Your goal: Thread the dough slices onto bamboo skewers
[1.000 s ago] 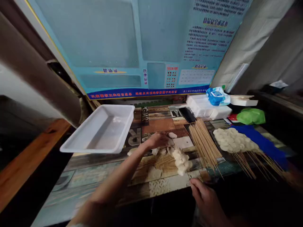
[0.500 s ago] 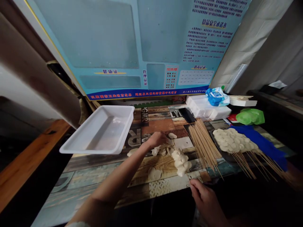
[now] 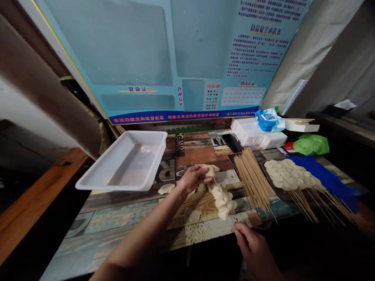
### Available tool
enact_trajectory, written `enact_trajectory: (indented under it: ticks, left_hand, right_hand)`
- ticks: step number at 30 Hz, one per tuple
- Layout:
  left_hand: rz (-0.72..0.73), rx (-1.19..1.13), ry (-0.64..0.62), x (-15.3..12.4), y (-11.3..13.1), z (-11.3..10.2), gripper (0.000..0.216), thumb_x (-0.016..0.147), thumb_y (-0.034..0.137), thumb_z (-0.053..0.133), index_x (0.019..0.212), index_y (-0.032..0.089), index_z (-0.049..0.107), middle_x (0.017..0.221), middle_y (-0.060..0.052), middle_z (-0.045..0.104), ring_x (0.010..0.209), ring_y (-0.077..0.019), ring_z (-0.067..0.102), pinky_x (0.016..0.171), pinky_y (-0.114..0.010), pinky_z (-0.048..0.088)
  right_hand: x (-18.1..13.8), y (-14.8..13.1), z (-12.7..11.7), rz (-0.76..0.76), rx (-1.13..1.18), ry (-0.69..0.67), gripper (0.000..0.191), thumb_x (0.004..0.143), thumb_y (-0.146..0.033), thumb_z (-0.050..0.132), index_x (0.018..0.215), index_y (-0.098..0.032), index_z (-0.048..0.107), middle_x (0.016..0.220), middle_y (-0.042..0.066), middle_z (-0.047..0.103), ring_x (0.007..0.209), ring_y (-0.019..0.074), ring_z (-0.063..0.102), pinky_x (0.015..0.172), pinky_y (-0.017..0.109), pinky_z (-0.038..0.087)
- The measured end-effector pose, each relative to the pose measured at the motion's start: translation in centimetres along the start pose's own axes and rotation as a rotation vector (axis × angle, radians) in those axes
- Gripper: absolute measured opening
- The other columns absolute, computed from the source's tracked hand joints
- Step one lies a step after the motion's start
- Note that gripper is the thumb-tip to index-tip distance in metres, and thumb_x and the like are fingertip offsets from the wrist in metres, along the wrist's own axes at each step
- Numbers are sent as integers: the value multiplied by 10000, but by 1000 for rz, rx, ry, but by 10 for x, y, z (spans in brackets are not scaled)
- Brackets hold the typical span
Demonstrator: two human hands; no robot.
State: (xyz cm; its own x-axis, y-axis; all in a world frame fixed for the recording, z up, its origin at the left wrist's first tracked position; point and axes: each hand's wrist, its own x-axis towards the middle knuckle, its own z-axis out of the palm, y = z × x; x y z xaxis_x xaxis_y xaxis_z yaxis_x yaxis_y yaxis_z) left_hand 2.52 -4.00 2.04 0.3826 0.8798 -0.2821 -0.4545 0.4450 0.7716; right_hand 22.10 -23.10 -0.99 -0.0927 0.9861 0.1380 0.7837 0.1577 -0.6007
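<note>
At the table edge point(image 3: 205, 232), right hand point(image 3: 253, 244) pinches skewer point(image 3: 231, 220); inward, left hand point(image 3: 193, 178) pinches slice point(image 3: 211, 170).

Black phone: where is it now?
In the head view, the black phone lies right of centre on the table, just left of the white packages and beyond the bare skewers.

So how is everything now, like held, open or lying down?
Held skewer: partly loaded
Left hand: holding pale slices near the skewer's far end
Right hand: gripping its near end
White tub: upright, open-topped
Bare sticks: lying together
Phone: lying flat
Loaded skewers: piled up
</note>
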Motion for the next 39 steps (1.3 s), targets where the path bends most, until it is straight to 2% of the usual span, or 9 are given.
enact_trajectory:
  ticks: [3, 8, 14, 16, 20, 23, 29, 35, 39]
  left_hand:
    - [12, -56, -2, -4, 0, 3, 172, 709, 151, 695, 865, 105, 639, 795, -78, 688, 634, -135, 654, 662, -266, 560]
    - [87, -95, 18, -12, -3, 9, 225, 668, 219, 743, 847, 134, 636, 786, -45, 687, 647, -134, 652, 689, -282, 550]
    - [347, 56, 45, -22, -21, 17, 267, 679, 315, 732, 874, 145, 666, 866, -33, 678, 769, -134, 614, 768, -277, 503]
    - [380, 101, 65, -25, -27, 19, 278, 683, 331, 726, 889, 153, 672, 876, -32, 678, 772, -136, 609, 763, -267, 490]
    - [356, 12, 142, -28, -29, 26, 330, 628, 317, 762, 902, 168, 653, 885, -22, 674, 740, -138, 616, 715, -269, 499]
    - [263, -130, 176, -28, -23, 30, 372, 579, 258, 791, 895, 163, 619, 825, -14, 676, 684, -144, 633, 690, -298, 528]
    - [37, -349, 147, -32, -12, 30, 266, 683, 94, 689, 927, 136, 592, 843, -57, 697, 686, -151, 671, 757, -323, 552]
    - [37, -395, 116, -36, -18, 33, 263, 660, 75, 694, 901, 129, 603, 840, -61, 699, 670, -159, 665, 742, -329, 542]
    - [133, -337, 156, -36, -22, 33, 316, 577, 136, 772, 859, 139, 630, 818, -37, 694, 676, -143, 640, 694, -276, 510]
  right_hand:
    - [1, -3, -1, 8, -10, -28, 277, 916, -247, 308, 821, -225, 567, 709, 6, 667, 618, 145, 646, 605, 221, 490]
    - [0, 0, 1, 8, -46, -39, 272, 919, -241, 304, 819, -228, 557, 705, 5, 664, 624, 145, 645, 610, 220, 474]
    - [-1, 3, 4, 23, -70, -47, 283, 921, -247, 295, 792, -226, 546, 656, 3, 643, 575, 147, 629, 577, 227, 466]
    - [-1, 3, 3, 29, -69, -41, 283, 922, -250, 295, 799, -225, 548, 663, 5, 650, 573, 151, 634, 589, 241, 477]
    - [0, 3, 1, -14, -49, 3, 279, 917, -233, 305, 826, -233, 569, 714, 11, 683, 623, 152, 666, 616, 238, 511]
    - [0, 5, 0, -57, -53, 55, 274, 911, -219, 324, 849, -235, 590, 742, 10, 705, 653, 150, 687, 620, 228, 532]
    - [1, 9, 0, -182, -97, 158, 267, 919, -219, 336, 897, -216, 602, 788, 27, 734, 686, 154, 710, 615, 225, 549]
    - [6, 4, 1, -236, -122, 217, 290, 940, -242, 311, 885, -203, 593, 751, 37, 736, 649, 156, 712, 580, 227, 554]
    - [7, 0, 0, -204, -106, 198, 311, 954, -279, 298, 866, -207, 588, 746, 46, 732, 655, 153, 709, 590, 217, 553]
